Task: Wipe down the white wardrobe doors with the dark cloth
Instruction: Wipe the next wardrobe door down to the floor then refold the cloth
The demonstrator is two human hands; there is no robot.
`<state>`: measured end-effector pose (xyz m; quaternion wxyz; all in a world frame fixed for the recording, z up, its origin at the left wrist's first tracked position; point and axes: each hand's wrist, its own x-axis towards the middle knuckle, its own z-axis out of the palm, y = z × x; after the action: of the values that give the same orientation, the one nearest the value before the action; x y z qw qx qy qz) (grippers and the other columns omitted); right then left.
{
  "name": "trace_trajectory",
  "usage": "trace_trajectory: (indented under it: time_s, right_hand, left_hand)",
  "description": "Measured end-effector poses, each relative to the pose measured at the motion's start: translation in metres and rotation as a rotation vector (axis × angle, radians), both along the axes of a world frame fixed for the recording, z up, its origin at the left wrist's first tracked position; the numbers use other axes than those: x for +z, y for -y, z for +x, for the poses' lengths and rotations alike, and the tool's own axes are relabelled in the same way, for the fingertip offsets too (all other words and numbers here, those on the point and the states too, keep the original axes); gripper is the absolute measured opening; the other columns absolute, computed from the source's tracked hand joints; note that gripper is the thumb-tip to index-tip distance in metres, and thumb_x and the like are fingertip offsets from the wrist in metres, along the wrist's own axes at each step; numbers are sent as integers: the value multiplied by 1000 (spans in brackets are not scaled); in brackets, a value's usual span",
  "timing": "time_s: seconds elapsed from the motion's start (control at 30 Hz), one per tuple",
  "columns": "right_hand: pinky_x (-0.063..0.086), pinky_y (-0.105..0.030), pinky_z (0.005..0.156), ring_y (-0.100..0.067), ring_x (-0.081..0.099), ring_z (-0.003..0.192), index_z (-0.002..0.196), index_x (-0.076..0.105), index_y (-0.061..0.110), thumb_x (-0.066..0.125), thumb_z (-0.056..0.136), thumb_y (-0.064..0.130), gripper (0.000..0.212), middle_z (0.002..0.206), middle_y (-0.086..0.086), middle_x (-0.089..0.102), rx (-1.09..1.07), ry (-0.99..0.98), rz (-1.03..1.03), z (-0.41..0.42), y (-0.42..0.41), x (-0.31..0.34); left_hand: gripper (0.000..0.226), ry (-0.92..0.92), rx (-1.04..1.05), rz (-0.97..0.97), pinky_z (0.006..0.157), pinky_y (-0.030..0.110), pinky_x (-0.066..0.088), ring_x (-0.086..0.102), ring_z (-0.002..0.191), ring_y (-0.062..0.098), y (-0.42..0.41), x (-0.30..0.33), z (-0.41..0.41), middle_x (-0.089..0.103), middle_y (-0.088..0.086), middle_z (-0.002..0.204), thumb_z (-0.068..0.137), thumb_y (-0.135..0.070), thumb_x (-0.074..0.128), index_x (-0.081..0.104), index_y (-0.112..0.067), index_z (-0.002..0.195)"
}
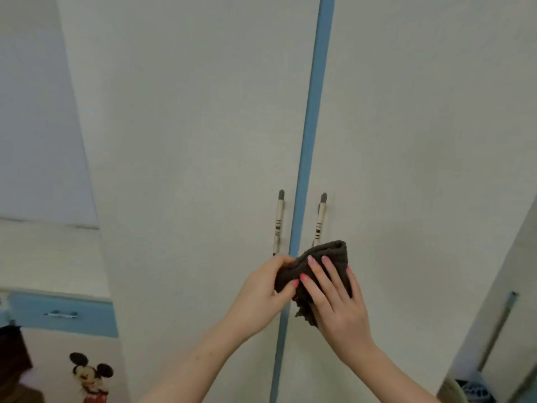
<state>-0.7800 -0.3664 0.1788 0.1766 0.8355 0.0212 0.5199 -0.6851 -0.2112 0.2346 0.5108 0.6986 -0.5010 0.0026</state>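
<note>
Left grip: my left hand (266, 289) is closed on the near-left edge of the dark cloth (319, 263), thumb on top, fingers curled behind it.
Right grip: my right hand (338, 301) lies across the cloth with fingers (315, 274) nearly straight and spread, pressing its face; the thumb is hidden, so I judge this a loose hold, not a tight pinch.
Cloth: bunched between both grips, one rounded corner standing up beyond my right fingertips, a ragged end hanging below my right palm.
Handling: it looks soft, light and limp, with a knitted or terry surface that should not slip. I judge it best folded into a flat pad and taken under the palm, loose ends tucked in.
Handles: two slim upright handles (278, 225) just beyond the cloth; the right one's lower end is hidden behind it.
Blue strip: a vertical blue strip (312, 112) runs between the doors, directly behind my grips.
Wardrobe doors: the white wardrobe doors (189, 126) stand beyond my grips; I cannot tell whether the cloth touches them.
</note>
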Motion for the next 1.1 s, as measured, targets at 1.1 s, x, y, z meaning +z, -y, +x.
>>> trace_trajectory:
  time_s: [1.1]
  right_hand:
    - [38, -15, 65, 1, 51, 65, 102, 41, 43, 53, 93, 24, 24, 89, 18, 53, 156, -699, 981, 326, -326, -48]
  left_hand:
    - [19, -111, -1, 445, 76, 14, 44, 62, 100, -2, -343, -53, 422, 68, -16, 105, 81, -29, 68, 53, -40, 78]
